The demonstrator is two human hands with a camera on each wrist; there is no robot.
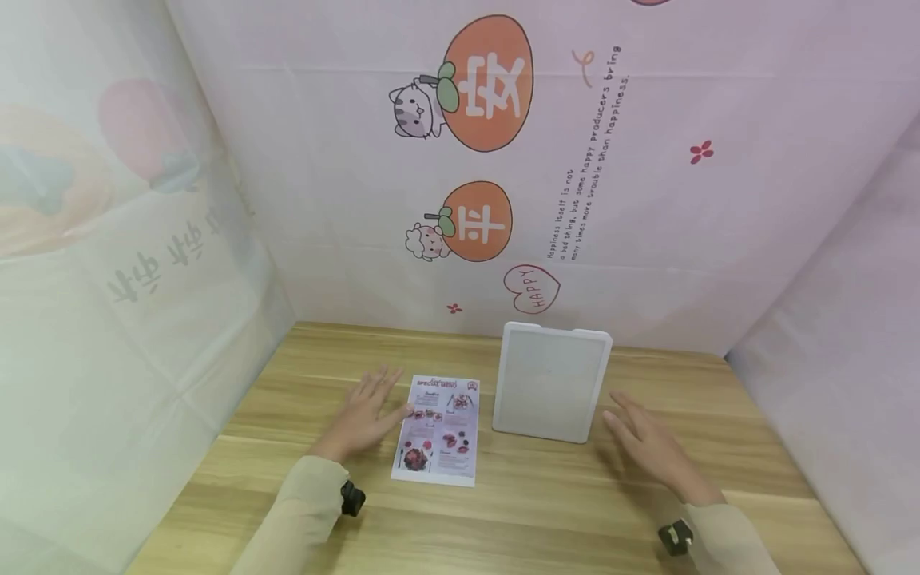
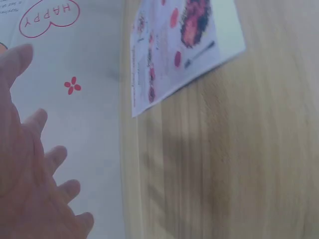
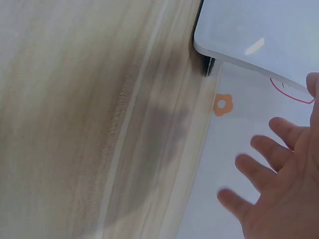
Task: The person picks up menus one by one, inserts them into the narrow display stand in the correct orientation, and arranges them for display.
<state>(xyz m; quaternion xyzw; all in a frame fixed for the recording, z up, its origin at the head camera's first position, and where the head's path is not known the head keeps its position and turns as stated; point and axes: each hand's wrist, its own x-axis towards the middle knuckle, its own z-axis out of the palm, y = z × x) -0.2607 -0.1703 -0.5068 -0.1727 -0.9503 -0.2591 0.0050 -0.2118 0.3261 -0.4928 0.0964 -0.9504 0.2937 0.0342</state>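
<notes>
A printed menu sheet headed "SPECIAL MENU" lies on the wooden table, with pictures of food on it. My left hand is just left of the sheet, fingers spread, its thumb at the sheet's left edge in the head view. In the left wrist view the left hand holds nothing. To the right of the menu a white-framed panel stands upright, leaning slightly back. Beside its right edge is my right hand, fingers extended. The right wrist view shows this hand with nothing in its grasp, below the panel's corner.
Behind the table hangs a pale printed cloth with orange fruit drawings and lettering. Similar cloth walls the left side and the right side. Each sleeve carries a small black device at the wrist.
</notes>
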